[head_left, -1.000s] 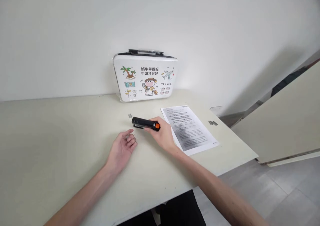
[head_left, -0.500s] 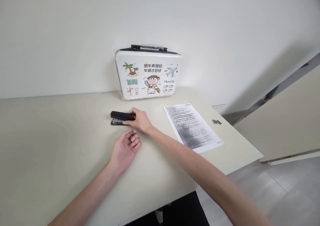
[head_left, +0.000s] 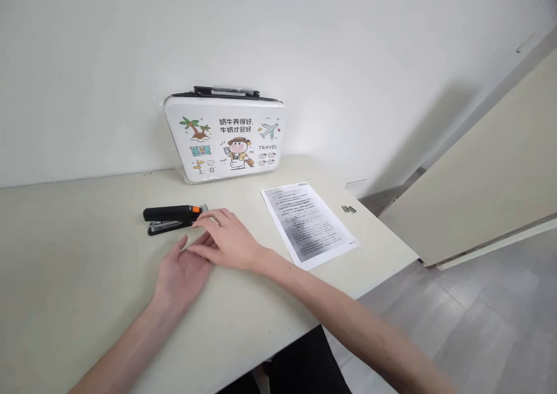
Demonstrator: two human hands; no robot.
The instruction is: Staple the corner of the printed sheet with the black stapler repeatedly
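Observation:
A black stapler (head_left: 172,215) with an orange part lies on the table, its upper arm raised a little from its base. From its back end a grey metallic piece sticks out. My left hand (head_left: 180,275) is palm up in front of the stapler, thumb apart from the fingers; the fingers are partly covered. Above it is my right hand (head_left: 230,240), palm down with thumb and fingers apart, its thumb over the left fingers. The right fingertips are close to the stapler's back end. Whether something small lies in the left fingers is hidden.
A white carry case (head_left: 226,138) with cartoon prints stands against the wall. A printed sheet (head_left: 308,223) lies to the right on the table (head_left: 87,266). Several small staple strips (head_left: 348,209) rest near the right table edge, beside a leaning pale panel (head_left: 474,173).
My right hand has let go of the stapler and moved over my left hand. The left fingers have uncurled. The grey piece now shows at the stapler's back. The view has shifted right.

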